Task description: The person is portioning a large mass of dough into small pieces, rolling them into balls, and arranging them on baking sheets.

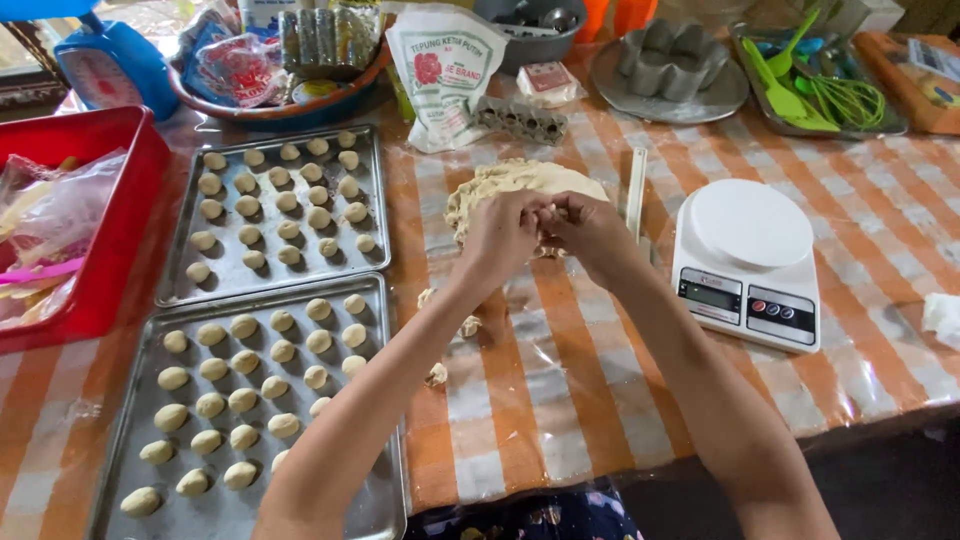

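Note:
My left hand (503,237) and my right hand (588,232) meet over the near edge of a pale mound of dough (520,182) on the plastic-covered table. The fingertips of both hands pinch the dough where they touch. Small scraps of dough (468,325) lie on the plastic under my left forearm. Two metal trays sit to the left: the far tray (375,200) and the near tray (375,480), each holding several rows of small dough balls.
A white kitchen scale (748,262) stands right of the hands. A thin white stick (636,190) lies beside the dough. A red bin (120,230) is at far left. Bags, an egg carton (520,120), metal moulds (668,62) and green utensils (800,85) line the back.

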